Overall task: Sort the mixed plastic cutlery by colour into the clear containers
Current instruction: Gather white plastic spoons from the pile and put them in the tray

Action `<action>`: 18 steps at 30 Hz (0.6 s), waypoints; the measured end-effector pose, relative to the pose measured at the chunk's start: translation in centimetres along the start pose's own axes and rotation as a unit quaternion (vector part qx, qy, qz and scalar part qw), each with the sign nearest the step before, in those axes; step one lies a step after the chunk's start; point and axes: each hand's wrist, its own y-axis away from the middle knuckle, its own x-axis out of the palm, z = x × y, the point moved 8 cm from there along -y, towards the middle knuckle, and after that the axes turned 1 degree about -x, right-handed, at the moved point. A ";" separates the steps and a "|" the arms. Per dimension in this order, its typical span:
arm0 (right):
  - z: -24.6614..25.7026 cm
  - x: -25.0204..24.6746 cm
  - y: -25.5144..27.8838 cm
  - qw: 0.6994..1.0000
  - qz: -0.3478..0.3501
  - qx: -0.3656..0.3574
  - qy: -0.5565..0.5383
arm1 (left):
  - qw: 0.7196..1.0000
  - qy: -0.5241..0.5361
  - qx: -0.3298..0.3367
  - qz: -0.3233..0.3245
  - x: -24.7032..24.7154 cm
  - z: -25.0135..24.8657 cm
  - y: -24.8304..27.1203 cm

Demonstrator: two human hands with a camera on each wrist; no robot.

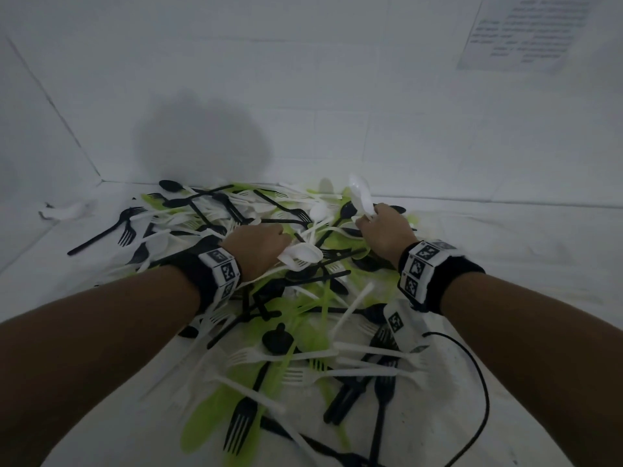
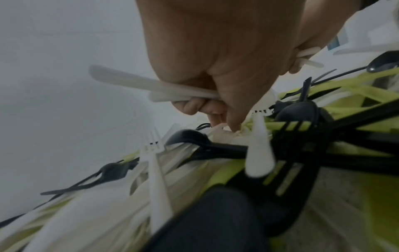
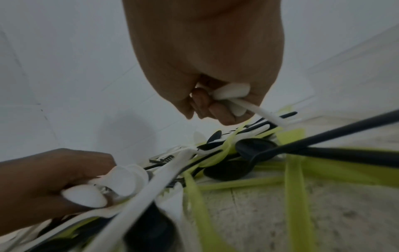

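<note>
My left hand (image 1: 259, 243) gripped a bundle of white plastic cutlery (image 1: 301, 255), fingers curled. My right hand (image 1: 385, 229) pinched white plastic spoons (image 1: 362, 196) over the mixed black, green and white cutlery pile (image 1: 286, 298). More white handles lay just beneath, running crosswise between both hands.

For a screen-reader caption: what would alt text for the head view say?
Two hands dig into a pile of white, black and lime-green plastic cutlery; the left hand grips white pieces, the right hand white spoons.
</note>
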 end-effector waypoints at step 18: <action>2.4 3.8 -4.2 0.933 0.140 -0.113 0.311 | 0.950 0.272 -0.092 -0.119 -1.6 3.0 3.0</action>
